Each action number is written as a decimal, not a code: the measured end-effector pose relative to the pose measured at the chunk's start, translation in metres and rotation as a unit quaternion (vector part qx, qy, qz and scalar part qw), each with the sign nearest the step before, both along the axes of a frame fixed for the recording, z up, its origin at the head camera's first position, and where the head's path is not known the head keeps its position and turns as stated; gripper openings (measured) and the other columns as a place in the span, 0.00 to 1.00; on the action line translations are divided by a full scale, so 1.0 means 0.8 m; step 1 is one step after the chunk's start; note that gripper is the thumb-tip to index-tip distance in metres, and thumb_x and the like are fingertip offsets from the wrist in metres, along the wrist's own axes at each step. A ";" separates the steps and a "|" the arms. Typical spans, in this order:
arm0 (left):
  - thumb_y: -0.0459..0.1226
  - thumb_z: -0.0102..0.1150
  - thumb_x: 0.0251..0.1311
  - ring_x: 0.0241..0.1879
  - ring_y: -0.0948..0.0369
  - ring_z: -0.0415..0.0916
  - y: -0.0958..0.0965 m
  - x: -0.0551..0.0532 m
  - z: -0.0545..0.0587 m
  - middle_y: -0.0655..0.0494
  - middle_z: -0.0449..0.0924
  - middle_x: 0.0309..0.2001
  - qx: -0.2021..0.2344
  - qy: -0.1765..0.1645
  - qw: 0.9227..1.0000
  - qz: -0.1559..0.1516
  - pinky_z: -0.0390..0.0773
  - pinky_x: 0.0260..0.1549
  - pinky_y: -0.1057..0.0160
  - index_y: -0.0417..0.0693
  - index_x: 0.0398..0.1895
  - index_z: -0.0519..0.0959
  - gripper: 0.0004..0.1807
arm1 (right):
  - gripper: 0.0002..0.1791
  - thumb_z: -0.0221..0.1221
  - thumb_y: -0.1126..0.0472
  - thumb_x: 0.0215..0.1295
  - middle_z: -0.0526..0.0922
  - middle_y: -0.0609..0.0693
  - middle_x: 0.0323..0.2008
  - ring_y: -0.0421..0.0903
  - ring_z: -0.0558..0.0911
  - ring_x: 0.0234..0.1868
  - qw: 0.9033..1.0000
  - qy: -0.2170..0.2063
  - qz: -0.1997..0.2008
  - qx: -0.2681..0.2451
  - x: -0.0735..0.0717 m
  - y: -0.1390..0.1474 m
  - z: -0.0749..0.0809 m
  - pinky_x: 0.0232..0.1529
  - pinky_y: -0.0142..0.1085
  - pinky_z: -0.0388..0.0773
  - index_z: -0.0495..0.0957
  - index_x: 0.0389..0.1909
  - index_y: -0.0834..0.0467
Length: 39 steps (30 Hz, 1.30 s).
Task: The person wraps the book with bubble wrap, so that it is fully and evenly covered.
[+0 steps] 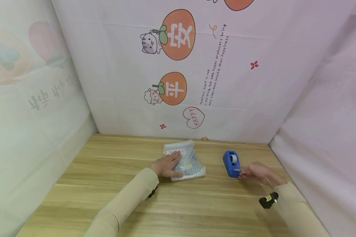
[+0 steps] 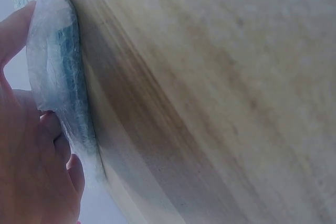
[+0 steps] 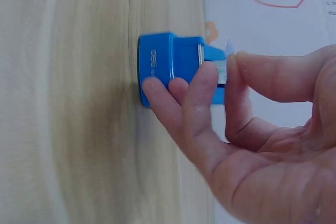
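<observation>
A flat bubble-wrap package (image 1: 190, 162) with something bluish inside lies on the table. My left hand (image 1: 166, 165) rests on its left part with the fingers extended, and the left wrist view shows the hand against the clear bubble wrap (image 2: 65, 66). To the right stands a blue tape dispenser (image 1: 229, 166) holding a white tape roll (image 1: 233, 159). At its near end, my right hand (image 1: 258, 171) pinches the end of clear tape (image 3: 229, 47) between thumb and index finger. The other fingers (image 3: 157, 90) of that hand touch or overlap the dispenser's front.
The wood-grain table (image 1: 178, 207) ends at a printed white cloth (image 1: 130, 112) at the back. More cloth hangs at the left side (image 1: 32, 131) and right side (image 1: 329, 131). A small black device (image 1: 268, 200) is strapped at the right wrist.
</observation>
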<state>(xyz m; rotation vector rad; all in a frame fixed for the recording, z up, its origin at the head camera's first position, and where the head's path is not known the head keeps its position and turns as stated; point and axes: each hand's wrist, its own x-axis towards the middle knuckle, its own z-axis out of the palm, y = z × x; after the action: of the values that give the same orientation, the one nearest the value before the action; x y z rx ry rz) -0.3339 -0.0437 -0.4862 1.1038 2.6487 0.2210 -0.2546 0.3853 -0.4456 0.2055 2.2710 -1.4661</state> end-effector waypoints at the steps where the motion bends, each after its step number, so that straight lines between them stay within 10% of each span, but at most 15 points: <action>1: 0.64 0.50 0.74 0.87 0.48 0.40 0.000 0.000 0.000 0.43 0.40 0.88 0.000 -0.002 1.000 0.001 0.50 0.85 0.47 0.39 0.86 0.46 0.53 | 0.11 0.53 0.71 0.71 0.89 0.60 0.47 0.45 0.89 0.48 1.000 0.005 0.004 -0.004 0.004 0.002 -0.001 0.55 0.36 0.88 0.81 0.42 0.76; 9: 0.64 0.50 0.74 0.87 0.48 0.40 -0.001 0.001 0.000 0.44 0.39 0.88 0.002 -0.002 1.000 0.003 0.49 0.85 0.47 0.40 0.86 0.45 0.53 | 0.18 0.54 0.59 0.79 0.92 0.51 0.44 0.40 0.89 0.46 0.998 0.008 0.041 -0.038 0.017 0.011 -0.006 0.47 0.33 0.86 0.83 0.53 0.71; 24: 0.64 0.51 0.74 0.87 0.46 0.41 0.000 0.002 0.002 0.42 0.41 0.87 0.006 0.003 1.000 -0.003 0.51 0.85 0.45 0.38 0.86 0.47 0.53 | 0.17 0.56 0.55 0.81 0.85 0.44 0.31 0.38 0.82 0.33 0.999 -0.019 0.044 -0.014 0.022 0.003 -0.029 0.30 0.27 0.77 0.85 0.43 0.65; 33: 0.63 0.50 0.74 0.87 0.46 0.41 0.000 0.001 0.003 0.42 0.40 0.87 0.006 0.000 1.000 -0.004 0.50 0.85 0.45 0.38 0.86 0.46 0.53 | 0.18 0.62 0.54 0.75 0.80 0.47 0.30 0.43 0.74 0.33 0.980 0.095 -0.011 0.173 0.024 -0.016 -0.043 0.32 0.32 0.69 0.81 0.27 0.62; 39: 0.64 0.49 0.74 0.87 0.48 0.40 0.000 0.000 0.001 0.44 0.39 0.88 0.002 0.000 1.000 0.000 0.50 0.85 0.46 0.39 0.86 0.46 0.53 | 0.15 0.64 0.58 0.72 0.87 0.55 0.42 0.43 0.73 0.32 0.968 0.134 -0.043 0.207 0.025 -0.021 -0.053 0.25 0.32 0.67 0.81 0.25 0.62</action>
<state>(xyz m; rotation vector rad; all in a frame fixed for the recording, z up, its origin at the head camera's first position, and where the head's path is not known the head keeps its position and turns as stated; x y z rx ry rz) -0.3337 -0.0439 -0.4856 1.1055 2.6502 0.2266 -0.2348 0.3684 -0.4881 0.2430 2.8084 -1.0937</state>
